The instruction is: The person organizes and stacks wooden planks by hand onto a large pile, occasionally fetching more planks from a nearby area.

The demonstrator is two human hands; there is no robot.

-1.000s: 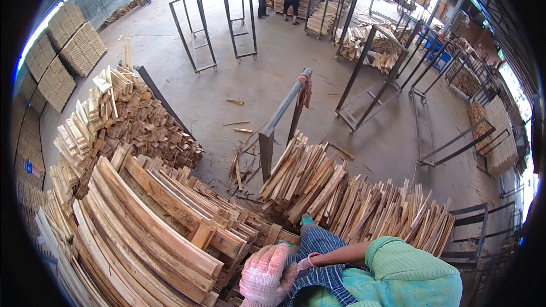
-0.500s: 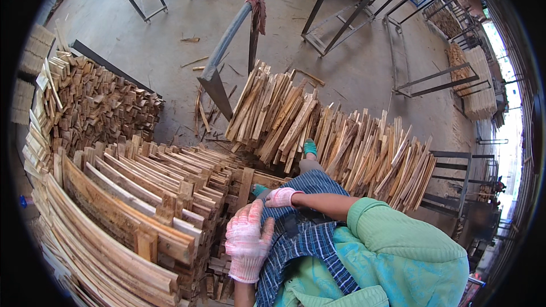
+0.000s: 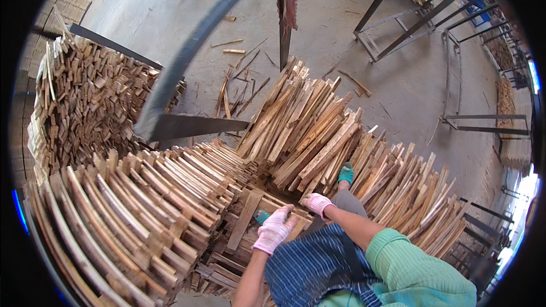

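My left hand (image 3: 276,229), in a pink and white knitted glove, hangs above the low stack between the piles. Its fingers are stretched out and nothing shows in them. My right hand (image 3: 318,204), gloved alike, is just beyond it, near the lower ends of the leaning wooden slats (image 3: 307,131). Its fingers point left, loosely apart, with nothing visible in them. Beneath my hands a flat board (image 3: 244,222) lies over a stack of short wood pieces. To the left stand rows of long slats (image 3: 153,193), held apart by small blocks. My feet wear green footwear (image 3: 346,173).
A bent metal frame (image 3: 193,51) with a red cloth (image 3: 288,0) tied on it rises ahead. A tall wood stack (image 3: 102,96) stands at far left. More leaning slats (image 3: 409,187) spread to the right. Wheeled metal racks (image 3: 392,28) stand on the concrete floor, strewn with scraps.
Both my hands have moved away from my apron, forward over the wood, and the right one has extended toward the leaning slats. The view has shifted, bringing the bent metal frame closer.
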